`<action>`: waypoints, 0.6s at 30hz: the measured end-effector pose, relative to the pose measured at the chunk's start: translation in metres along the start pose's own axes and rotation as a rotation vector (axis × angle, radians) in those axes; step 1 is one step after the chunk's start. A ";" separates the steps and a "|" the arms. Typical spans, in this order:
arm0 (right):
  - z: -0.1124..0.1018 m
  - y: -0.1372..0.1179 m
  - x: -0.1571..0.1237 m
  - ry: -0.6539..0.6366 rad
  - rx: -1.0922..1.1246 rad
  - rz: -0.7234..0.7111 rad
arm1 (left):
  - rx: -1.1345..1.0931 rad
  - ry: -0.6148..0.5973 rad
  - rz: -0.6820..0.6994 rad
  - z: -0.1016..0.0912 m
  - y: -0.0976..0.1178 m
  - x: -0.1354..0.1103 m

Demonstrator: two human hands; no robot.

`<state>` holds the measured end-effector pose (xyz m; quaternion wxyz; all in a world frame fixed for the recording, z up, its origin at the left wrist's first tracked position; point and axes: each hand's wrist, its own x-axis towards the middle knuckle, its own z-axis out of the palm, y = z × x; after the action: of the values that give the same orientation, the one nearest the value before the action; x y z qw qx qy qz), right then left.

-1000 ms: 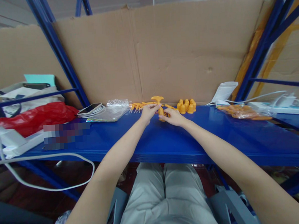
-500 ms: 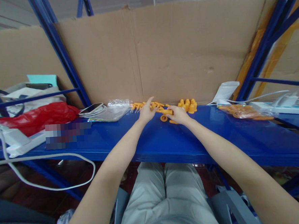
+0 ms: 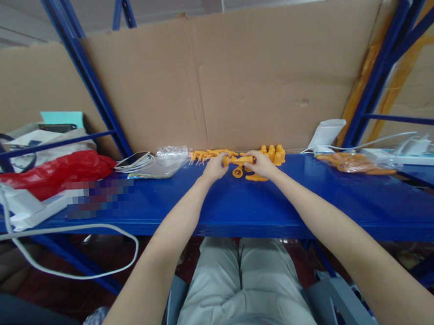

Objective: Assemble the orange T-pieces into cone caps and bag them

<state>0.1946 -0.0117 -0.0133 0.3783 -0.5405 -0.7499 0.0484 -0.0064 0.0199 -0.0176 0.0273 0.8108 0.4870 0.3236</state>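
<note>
I am sitting in what looks like a workshop: a blue metal shelf (image 3: 227, 206) is serving as my bench mid-frame, rack posts (image 3: 86, 77) are rising at upper left and right, orange plastic parts (image 3: 277, 156) are clustering near centre.

The trousers (image 3: 217, 290) on this person are pale grey-green, loose and softly creased over the thighs, with a curved band of greyish cloth (image 3: 249, 322) at the waist. Both arms (image 3: 171, 229) are bare, slim and smooth, tapering towards the wrists.
</note>
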 end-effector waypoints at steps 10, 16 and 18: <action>-0.002 0.004 0.005 -0.088 0.508 0.333 | -0.029 0.104 -0.004 -0.002 0.003 -0.002; -0.004 0.011 0.006 -0.092 0.487 0.296 | -0.043 0.102 -0.003 -0.004 0.005 -0.003; -0.004 0.014 0.007 -0.113 0.487 0.270 | -0.034 0.102 0.020 -0.004 0.005 -0.003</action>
<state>0.2070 -0.0013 -0.0139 0.4448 -0.5252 -0.6571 0.3073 -0.0057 0.0139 -0.0144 0.0127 0.7975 0.4740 0.3731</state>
